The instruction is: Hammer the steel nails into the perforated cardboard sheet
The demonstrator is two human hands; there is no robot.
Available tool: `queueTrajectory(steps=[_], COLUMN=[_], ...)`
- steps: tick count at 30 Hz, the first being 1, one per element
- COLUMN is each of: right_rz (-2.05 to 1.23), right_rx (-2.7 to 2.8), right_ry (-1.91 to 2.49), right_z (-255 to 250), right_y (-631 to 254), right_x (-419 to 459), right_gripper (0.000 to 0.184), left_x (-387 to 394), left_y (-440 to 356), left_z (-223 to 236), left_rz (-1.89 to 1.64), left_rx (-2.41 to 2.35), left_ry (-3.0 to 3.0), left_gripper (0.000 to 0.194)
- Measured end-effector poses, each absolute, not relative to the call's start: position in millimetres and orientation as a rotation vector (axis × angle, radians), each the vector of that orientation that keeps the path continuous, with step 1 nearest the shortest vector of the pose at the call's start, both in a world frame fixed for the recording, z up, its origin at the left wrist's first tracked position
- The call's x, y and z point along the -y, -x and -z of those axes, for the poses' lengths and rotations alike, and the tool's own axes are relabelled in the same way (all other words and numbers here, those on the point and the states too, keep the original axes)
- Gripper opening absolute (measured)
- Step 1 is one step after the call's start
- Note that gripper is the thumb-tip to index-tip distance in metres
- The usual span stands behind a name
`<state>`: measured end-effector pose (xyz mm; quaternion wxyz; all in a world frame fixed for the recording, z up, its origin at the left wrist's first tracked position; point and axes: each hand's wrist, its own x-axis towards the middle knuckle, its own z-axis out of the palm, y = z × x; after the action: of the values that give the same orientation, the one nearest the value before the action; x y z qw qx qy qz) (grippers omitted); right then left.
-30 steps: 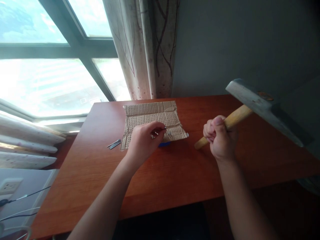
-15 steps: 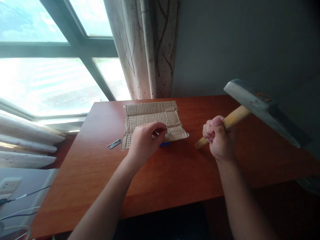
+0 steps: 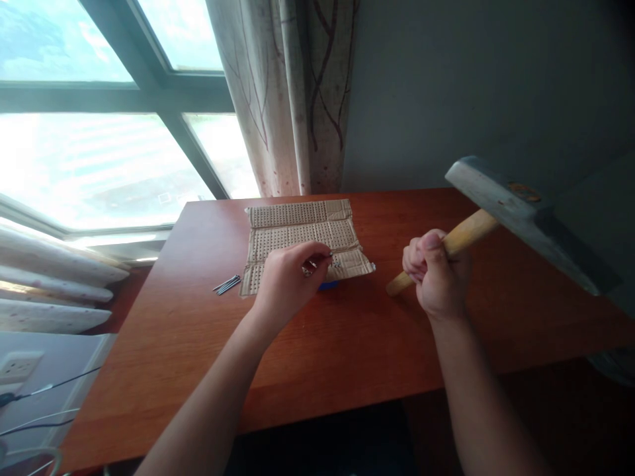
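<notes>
My right hand (image 3: 436, 274) is wrapped round the wooden handle of a hammer (image 3: 471, 235). The hammer is raised above the table's right side, with its large grey metal head up and to the right. Over the near part of a perforated cardboard sheet (image 3: 302, 233), my left hand (image 3: 297, 274) pinches what looks like a nail (image 3: 331, 254) between thumb and fingertips. Only its small tip shows; the fingers hide the rest. Left of the sheet lies a small bunch of nails (image 3: 228, 284). Something blue (image 3: 327, 286) peeks out from under the cardboard's near edge, mostly covered by my left hand.
The reddish-brown wooden table (image 3: 347, 357) stands against the wall (image 3: 471, 86). Behind it hangs a patterned curtain (image 3: 297, 99), beside a bright window (image 3: 89, 165) on the left. Cables (image 3: 44, 387) and a wall socket (image 3: 20, 367) are at the lower left.
Almost nothing differs. The hammer's head has shifted very slightly, while both hands keep their places and their grips.
</notes>
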<state>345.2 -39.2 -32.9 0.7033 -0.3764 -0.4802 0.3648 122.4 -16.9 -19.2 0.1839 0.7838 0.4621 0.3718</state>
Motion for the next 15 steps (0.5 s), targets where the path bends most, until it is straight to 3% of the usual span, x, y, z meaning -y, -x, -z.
queueTrajectory(steps=[15], right_rz=[-0.813], right_rx=[1.081], right_ry=[0.867], right_z=[32.8], right_y=[-344.9], right_x=[40.2], right_gripper=[0.048], left_x=[19.2], left_y=[-126.2], left_z=[25.3], left_rz=[-1.078], left_rx=[-1.286], left_ry=[-2.244], left_gripper=[0.008])
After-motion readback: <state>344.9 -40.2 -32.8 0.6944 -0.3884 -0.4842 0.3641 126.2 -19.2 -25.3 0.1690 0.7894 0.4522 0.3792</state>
